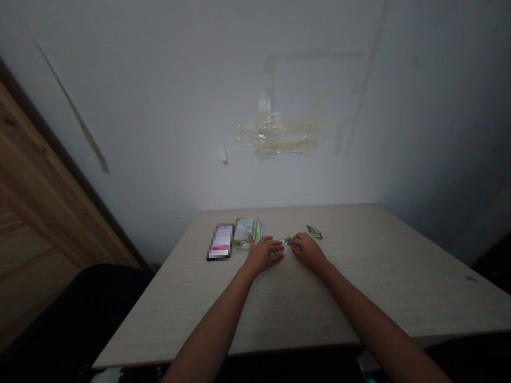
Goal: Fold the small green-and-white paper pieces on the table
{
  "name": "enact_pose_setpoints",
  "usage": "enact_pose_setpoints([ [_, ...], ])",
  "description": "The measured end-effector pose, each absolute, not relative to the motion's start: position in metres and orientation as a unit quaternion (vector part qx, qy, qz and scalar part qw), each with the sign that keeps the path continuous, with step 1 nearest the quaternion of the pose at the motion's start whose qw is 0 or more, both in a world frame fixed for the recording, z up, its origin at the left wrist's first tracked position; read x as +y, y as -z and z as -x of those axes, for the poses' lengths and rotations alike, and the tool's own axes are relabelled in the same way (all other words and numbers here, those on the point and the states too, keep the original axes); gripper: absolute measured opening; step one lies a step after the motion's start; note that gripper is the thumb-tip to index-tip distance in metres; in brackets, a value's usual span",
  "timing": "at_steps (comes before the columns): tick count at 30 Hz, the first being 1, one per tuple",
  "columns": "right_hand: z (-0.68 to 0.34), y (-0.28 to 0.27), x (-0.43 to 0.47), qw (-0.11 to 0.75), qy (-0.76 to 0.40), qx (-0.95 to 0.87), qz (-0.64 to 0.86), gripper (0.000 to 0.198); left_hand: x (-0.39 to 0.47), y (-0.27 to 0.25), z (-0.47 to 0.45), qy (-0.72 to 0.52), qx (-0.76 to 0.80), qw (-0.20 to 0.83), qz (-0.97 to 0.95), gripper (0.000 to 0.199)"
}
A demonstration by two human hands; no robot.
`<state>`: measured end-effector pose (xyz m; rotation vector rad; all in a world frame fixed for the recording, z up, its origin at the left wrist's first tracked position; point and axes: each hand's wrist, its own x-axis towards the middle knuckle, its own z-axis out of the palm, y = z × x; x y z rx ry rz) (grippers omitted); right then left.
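A small white, green and yellow printed piece [286, 246], which looks like a packet or wrapper, lies on the table between my two hands. My left hand [263, 254] rests over its left side with the fingers stretched and the thumb apart. At its right edge, the curled fingers of my right hand [307, 249] pinch it. Both hands cover part of it, so its full shape is hidden. Just beyond my left thumb lies a larger green and white printed packet [244, 230]. Past my right hand is a small dark green and white wrapper [314, 232].
A phone [221, 242] with a lit, blurred screen lies left of the larger packet. The pale wooden table [287, 303] meets a grey wall [167, 106] marked with old clear tape [279, 133]. A dark chair-like shape [80, 319] and wooden boards [35, 202] stand at the left.
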<state>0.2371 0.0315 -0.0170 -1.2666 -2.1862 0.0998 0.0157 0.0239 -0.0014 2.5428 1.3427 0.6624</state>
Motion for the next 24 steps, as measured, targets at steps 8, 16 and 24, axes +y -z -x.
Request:
enact_pose_setpoints([
  [8,-0.237,0.017,0.03,0.308,-0.044,-0.825,0.471,0.019,0.023,-0.003,-0.016,-0.249,0.449,0.084,-0.854,0.02],
  [16,-0.234,0.013,0.025,0.328,-0.06,-0.843,0.423,0.021,0.027,0.002,-0.016,-0.256,0.45,0.082,-0.852,0.018],
  [24,-0.232,0.002,0.015,0.331,-0.096,-0.837,0.424,0.018,0.027,-0.001,-0.019,-0.244,0.458,0.092,-0.85,0.024],
])
